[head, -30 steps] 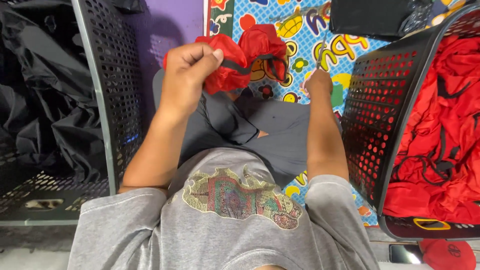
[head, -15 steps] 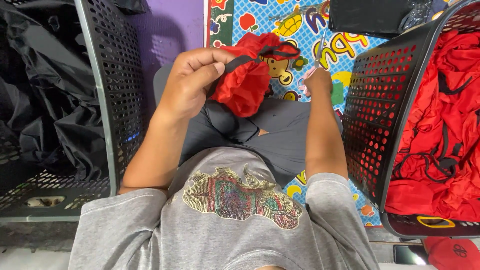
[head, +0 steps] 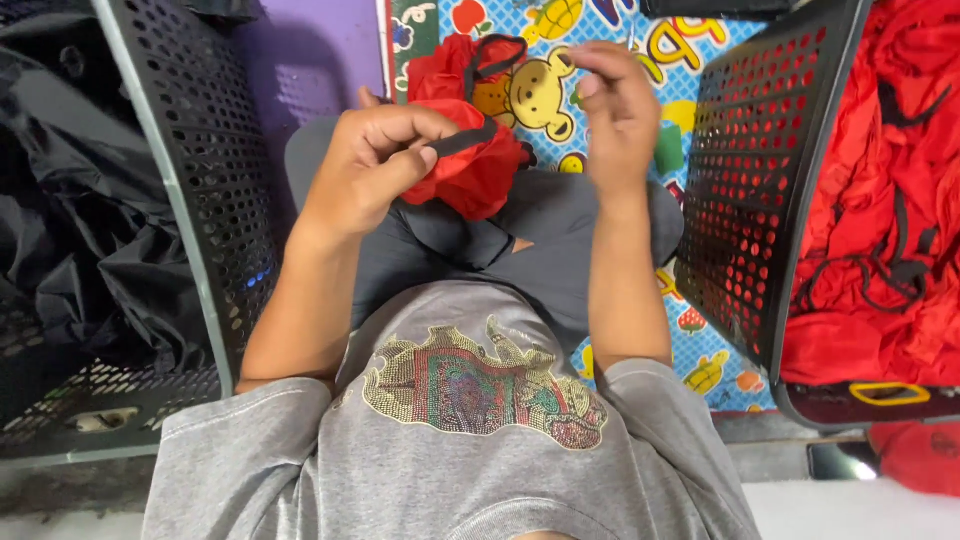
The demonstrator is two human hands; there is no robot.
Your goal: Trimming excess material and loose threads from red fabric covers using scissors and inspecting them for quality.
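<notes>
Seated between two black baskets, a person's left hand [head: 375,160] grips a red bag [head: 465,150] by its black strap [head: 462,140]; right hand [head: 615,110] hovers empty, fingers loosely curled.

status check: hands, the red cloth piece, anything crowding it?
Left hand clamped on red fabric bundle, thumb over its black strap. Right hand raised beside it, fingers curled, holding nothing visible. Black baskets flank both sides; nothing blocking.

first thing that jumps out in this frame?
The bunched red fabric piece with a black strap, gripped in the left hand at top centre, while the right hand is raised beside it, apart from it. Flanking the person: a black perforated basket heaped with red fabric at right, and another basket holding black fabric at left.
</notes>
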